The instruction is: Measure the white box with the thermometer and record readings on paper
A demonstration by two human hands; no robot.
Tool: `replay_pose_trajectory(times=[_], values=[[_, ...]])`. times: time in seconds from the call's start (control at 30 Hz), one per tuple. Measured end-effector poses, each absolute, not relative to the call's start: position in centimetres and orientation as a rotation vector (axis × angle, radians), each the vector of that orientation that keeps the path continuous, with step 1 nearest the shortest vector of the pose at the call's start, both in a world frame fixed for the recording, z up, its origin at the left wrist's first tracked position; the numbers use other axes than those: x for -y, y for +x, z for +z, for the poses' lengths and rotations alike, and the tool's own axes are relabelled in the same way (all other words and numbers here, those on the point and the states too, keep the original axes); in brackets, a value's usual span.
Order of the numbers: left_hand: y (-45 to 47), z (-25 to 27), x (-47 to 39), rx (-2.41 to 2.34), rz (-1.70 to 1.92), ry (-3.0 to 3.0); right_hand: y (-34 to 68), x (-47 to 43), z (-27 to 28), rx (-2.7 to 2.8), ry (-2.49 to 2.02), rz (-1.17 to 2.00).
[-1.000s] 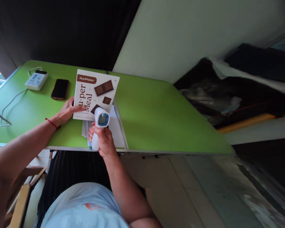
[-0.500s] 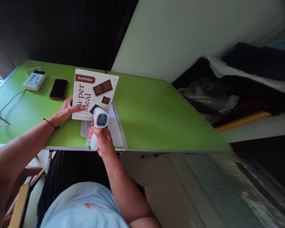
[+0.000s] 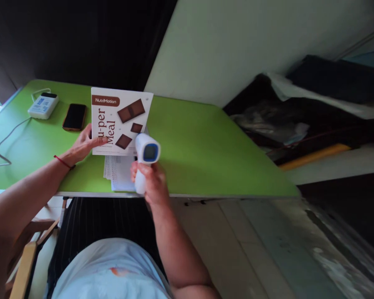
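Observation:
My left hand [image 3: 86,143] grips the lower left edge of a white box [image 3: 112,95] printed with "NutriMotion", "Meal" and brown chocolate pieces. Its thumb lies across the front, while the other fingers are mostly behind. The box is held up, facing me. Wrapped round the handle of a white infrared thermometer [image 3: 140,180] is my right hand [image 3: 154,180]. The thermometer's blue-rimmed screen [image 3: 150,153] faces me, and its body overlaps the box's lower right corner in view. Below the box lie white printed sheets [image 3: 122,172] near the table's front edge.
On the green table [image 3: 199,145], a dark phone [image 3: 75,117] lies left of the box. Farther left sits a white device [image 3: 43,105] with a grey cable [image 3: 14,132]. A wooden chair arm [image 3: 23,270] is at lower left. Piled cloth [image 3: 271,122] stands beyond the table's right side.
My right hand has moved the thermometer to the right, uncovering more of the box's lower right part. The box and my left hand are nearly where they were.

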State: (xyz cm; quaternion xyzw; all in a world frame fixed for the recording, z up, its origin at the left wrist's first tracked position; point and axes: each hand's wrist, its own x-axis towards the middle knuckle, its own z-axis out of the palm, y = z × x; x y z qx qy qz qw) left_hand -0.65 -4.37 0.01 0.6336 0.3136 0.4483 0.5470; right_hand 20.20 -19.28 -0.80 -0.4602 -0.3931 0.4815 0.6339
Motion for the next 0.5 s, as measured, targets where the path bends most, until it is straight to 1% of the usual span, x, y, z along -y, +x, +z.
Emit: replay_pose_trajectory(times=[0.17, 0.3, 0.37, 0.5], values=[[-0.9, -0.8, 3.3, -0.767, 1.186, 1.478, 29.2, 17.0, -0.8, 1.247, -1.568, 0.519], [-1.1, -2.2, 2.0, -0.73, 1.225, 1.546, 32.9, 15.1, -1.4, 1.545, -2.081, 0.314], [-1.2, -2.8, 1.4, -0.695, 1.229, 1.609, 33.4, 14.7, -1.8, 1.644, -2.187, 0.234], [-1.2, -3.9, 0.2, -0.66, 1.219, 1.706, 33.5, 14.4, -2.6, 1.742, -2.247, 0.138]])
